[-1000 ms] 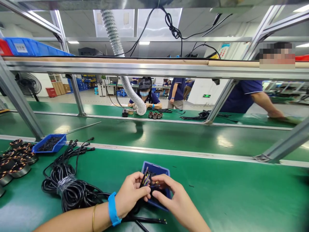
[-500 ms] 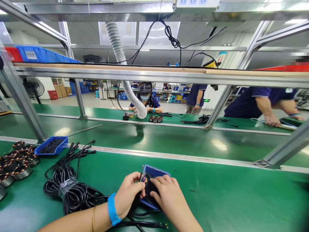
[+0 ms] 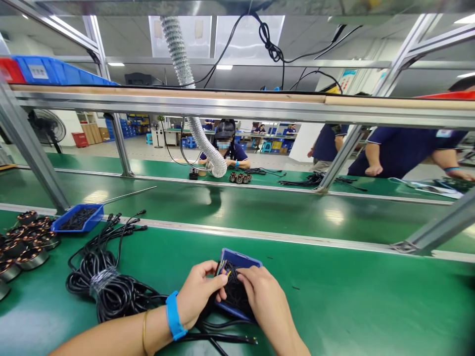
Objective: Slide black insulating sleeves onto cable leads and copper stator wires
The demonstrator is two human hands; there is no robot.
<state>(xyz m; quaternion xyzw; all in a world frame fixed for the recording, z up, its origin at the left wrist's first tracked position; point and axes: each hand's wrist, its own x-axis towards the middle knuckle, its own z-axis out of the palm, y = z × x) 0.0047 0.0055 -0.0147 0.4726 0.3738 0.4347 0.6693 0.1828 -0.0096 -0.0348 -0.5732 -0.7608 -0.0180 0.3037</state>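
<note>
My left hand (image 3: 202, 291), with a blue band on the wrist, is closed round the end of a black cable; thin coloured wires (image 3: 227, 271) stick out past its thumb and fingertips. Just beyond and under the fingers lies a blue bin (image 3: 243, 257) full of small black tube-like pieces (image 3: 234, 291). Over the right part of this bin, my right hand (image 3: 265, 296) has its thumb and index finger pinched together close to the wires. Whatever is between those fingertips is too small to make out. More black cable ends (image 3: 237, 339) lie below the hands.
A tied bundle of black cables (image 3: 111, 291) lies to the left. Beyond it are copper-wound motor stators (image 3: 31, 257) and another blue bin (image 3: 87, 225) of black pieces. A metal frame rail (image 3: 222, 235) crosses behind. Co-workers (image 3: 224, 148) are across the bench.
My right hand has drawn its spread fingers together into a pinch near the wires. The view has tilted slightly down. At the right, a co-worker's hand has moved away from the bench items.
</note>
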